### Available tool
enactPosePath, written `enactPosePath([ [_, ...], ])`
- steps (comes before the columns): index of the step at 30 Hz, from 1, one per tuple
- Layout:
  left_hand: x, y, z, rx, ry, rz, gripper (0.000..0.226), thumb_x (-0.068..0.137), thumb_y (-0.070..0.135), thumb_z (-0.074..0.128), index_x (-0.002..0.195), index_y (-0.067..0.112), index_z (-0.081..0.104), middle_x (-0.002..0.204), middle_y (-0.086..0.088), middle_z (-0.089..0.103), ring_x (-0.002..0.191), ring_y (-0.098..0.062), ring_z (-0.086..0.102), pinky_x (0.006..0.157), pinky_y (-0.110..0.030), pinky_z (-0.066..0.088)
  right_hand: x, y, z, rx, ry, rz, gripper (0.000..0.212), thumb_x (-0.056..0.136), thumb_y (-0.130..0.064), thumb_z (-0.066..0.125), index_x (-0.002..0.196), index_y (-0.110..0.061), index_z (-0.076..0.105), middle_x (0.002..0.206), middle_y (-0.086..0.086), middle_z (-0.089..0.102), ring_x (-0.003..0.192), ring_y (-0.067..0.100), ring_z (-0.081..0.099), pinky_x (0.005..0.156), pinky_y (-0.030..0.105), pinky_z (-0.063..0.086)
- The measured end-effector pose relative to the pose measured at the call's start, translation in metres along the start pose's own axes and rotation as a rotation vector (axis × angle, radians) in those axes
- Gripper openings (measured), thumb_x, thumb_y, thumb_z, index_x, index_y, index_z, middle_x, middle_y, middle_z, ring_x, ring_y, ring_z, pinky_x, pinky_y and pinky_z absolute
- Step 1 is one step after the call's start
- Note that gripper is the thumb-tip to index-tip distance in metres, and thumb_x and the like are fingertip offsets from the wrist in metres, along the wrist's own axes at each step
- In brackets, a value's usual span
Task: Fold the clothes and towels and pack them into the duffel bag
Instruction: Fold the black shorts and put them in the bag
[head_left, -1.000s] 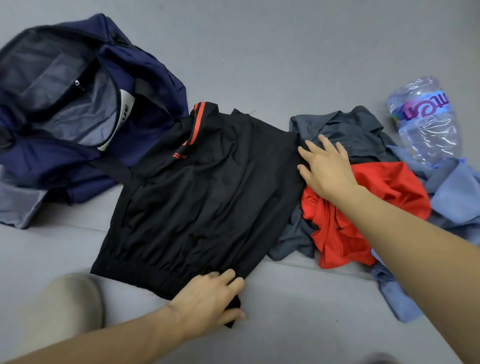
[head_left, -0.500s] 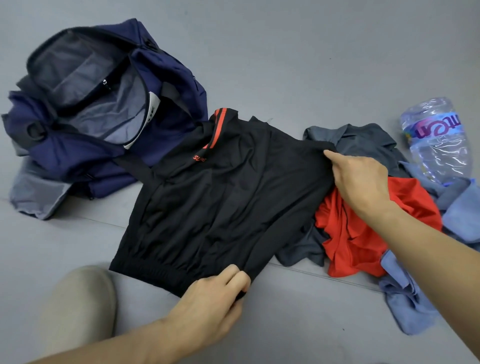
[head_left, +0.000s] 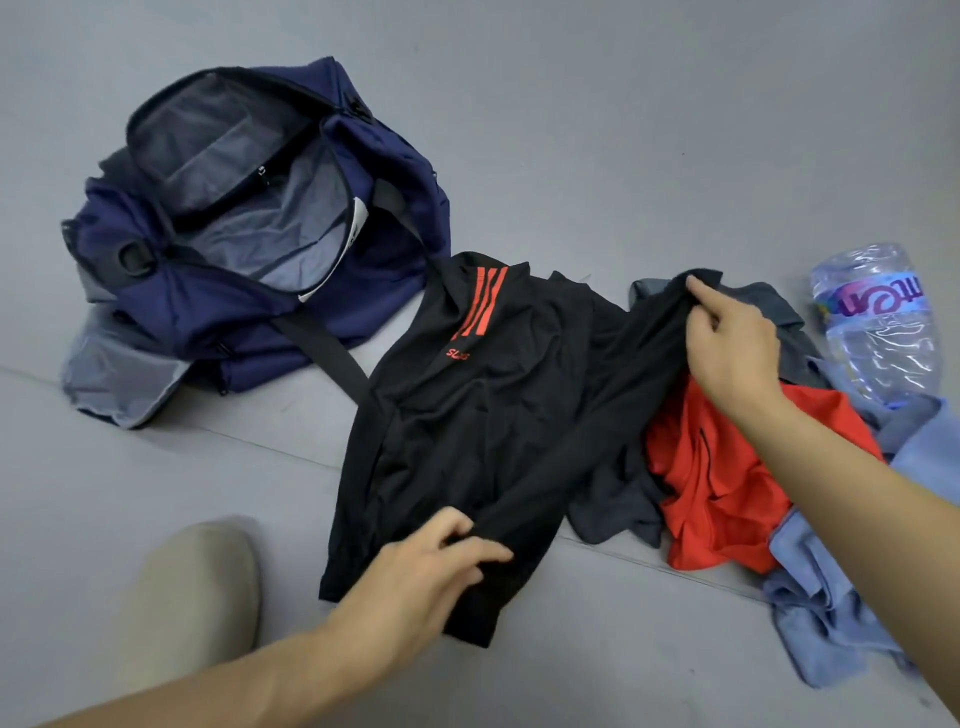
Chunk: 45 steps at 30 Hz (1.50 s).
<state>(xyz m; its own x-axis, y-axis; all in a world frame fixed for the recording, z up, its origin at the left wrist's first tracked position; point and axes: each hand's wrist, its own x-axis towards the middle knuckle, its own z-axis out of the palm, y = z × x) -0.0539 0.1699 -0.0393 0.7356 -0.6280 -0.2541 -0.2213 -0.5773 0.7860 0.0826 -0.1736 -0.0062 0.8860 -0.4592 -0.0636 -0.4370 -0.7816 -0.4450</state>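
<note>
A black garment with orange stripes lies spread on the grey floor in the middle. My left hand pinches its near right edge at the bottom. My right hand pinches its far right corner and holds it lifted off the pile. The navy duffel bag sits open at the upper left, its grey lining showing; its black strap runs under the garment. To the right lies a pile: a dark grey garment, a red one and a light blue one.
A crumpled clear plastic water bottle lies at the far right beside the pile. A beige shoe or knee shows at the lower left. A seam in the grey floor runs diagonally under the clothes.
Both hands went from lying flat on the cloth to pinching the black garment's right edge. The right side now lifts and folds leftward. The view has shifted, so the bag sits more central.
</note>
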Motion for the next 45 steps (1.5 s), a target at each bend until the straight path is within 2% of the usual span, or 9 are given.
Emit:
enactPosePath([
  [8, -0.036, -0.043, -0.031, -0.112, 0.135, -0.203, 0.029, 0.099, 0.02, 0.059, 0.114, 0.044, 0.059, 0.108, 0.022, 0.052, 0.08, -0.009, 0.055, 0.068, -0.015, 0.04, 0.016, -0.111, 0.048, 0.213, -0.143, -0.077, 0.047, 0.103, -0.04, 0.036, 0.127, -0.007, 0.057, 0.126, 0.015, 0.065, 0.111, 0.033, 0.06, 0.098, 0.043, 0.044],
  [12, -0.043, -0.064, -0.033, -0.117, 0.158, -0.283, 0.025, 0.096, 0.019, 0.058, 0.103, 0.043, 0.052, 0.101, 0.016, 0.055, 0.078, -0.014, 0.056, 0.067, -0.024, 0.045, 0.019, -0.164, 0.103, 0.149, -0.244, -0.142, 0.026, 0.101, -0.047, 0.031, 0.083, -0.035, 0.046, 0.091, 0.004, 0.055, 0.09, 0.027, 0.054, 0.078, 0.038, 0.04],
  [17, -0.048, -0.08, -0.034, -0.081, 0.145, -0.357, 0.02, 0.097, 0.024, 0.055, 0.105, 0.041, 0.049, 0.102, 0.019, 0.054, 0.083, -0.008, 0.055, 0.075, -0.025, 0.047, 0.018, -0.202, 0.159, 0.082, -0.406, -0.156, 0.048, 0.106, -0.041, 0.031, 0.145, -0.014, 0.038, 0.126, 0.01, 0.059, 0.115, 0.03, 0.056, 0.094, 0.041, 0.044],
  [19, -0.049, -0.086, -0.033, -0.051, 0.143, -0.373, 0.021, 0.097, 0.027, 0.056, 0.11, 0.042, 0.047, 0.104, 0.019, 0.052, 0.078, -0.008, 0.055, 0.073, -0.025, 0.047, 0.015, -0.204, 0.173, 0.14, -0.543, -0.119, 0.058, 0.107, -0.032, 0.033, 0.159, -0.015, 0.015, 0.161, 0.016, 0.029, 0.146, 0.032, 0.031, 0.115, 0.038, 0.027],
  [22, -0.05, -0.093, -0.031, 0.066, 0.12, -0.398, 0.029, 0.096, 0.031, 0.058, 0.12, 0.041, 0.045, 0.111, 0.02, 0.045, 0.076, -0.006, 0.055, 0.07, -0.025, 0.048, -0.004, -0.192, 0.18, 0.177, -0.634, -0.183, 0.067, 0.107, -0.026, 0.038, 0.161, -0.021, -0.001, 0.168, 0.007, 0.0, 0.154, 0.019, 0.003, 0.12, 0.028, 0.009],
  [27, -0.044, -0.099, -0.04, 0.495, 0.153, -0.119, 0.033, 0.082, 0.021, 0.072, 0.112, 0.023, 0.058, 0.131, 0.0, 0.047, 0.109, -0.022, 0.053, 0.085, -0.035, 0.051, -0.105, -0.143, 0.162, -0.004, -0.39, -0.45, 0.065, 0.106, -0.036, 0.039, 0.16, -0.014, 0.011, 0.168, 0.007, 0.007, 0.154, 0.022, 0.007, 0.123, 0.033, 0.014],
  [31, -0.034, -0.106, -0.04, 0.714, 0.049, 0.207, 0.04, 0.084, 0.009, 0.05, 0.12, 0.019, 0.064, 0.137, -0.007, 0.055, 0.134, -0.028, 0.048, 0.108, -0.037, 0.036, -0.212, -0.082, 0.163, -0.167, -0.407, -0.629, 0.063, 0.104, -0.039, 0.034, 0.158, -0.009, 0.021, 0.167, 0.012, 0.013, 0.155, 0.026, 0.008, 0.123, 0.041, 0.022],
  [37, -0.03, -0.129, -0.026, 0.795, -0.19, 0.17, 0.092, 0.07, 0.01, 0.081, 0.151, 0.026, 0.041, 0.161, -0.009, 0.032, 0.147, -0.024, 0.032, 0.115, -0.043, 0.034, -0.252, -0.018, 0.178, -0.336, -0.482, -0.695, 0.059, 0.102, -0.041, 0.034, 0.155, -0.014, 0.032, 0.164, 0.011, 0.024, 0.152, 0.026, 0.021, 0.118, 0.047, 0.033],
  [45, 0.053, -0.103, -0.013, 0.692, -0.214, 0.147, 0.057, 0.106, 0.028, 0.039, 0.159, 0.034, 0.018, 0.168, -0.005, 0.006, 0.155, -0.024, 0.007, 0.124, -0.044, 0.02, -0.176, 0.013, 0.154, -0.381, -0.441, -0.61, 0.06, 0.103, -0.042, 0.024, 0.157, -0.017, 0.026, 0.165, 0.01, 0.02, 0.153, 0.026, 0.016, 0.123, 0.047, 0.021],
])
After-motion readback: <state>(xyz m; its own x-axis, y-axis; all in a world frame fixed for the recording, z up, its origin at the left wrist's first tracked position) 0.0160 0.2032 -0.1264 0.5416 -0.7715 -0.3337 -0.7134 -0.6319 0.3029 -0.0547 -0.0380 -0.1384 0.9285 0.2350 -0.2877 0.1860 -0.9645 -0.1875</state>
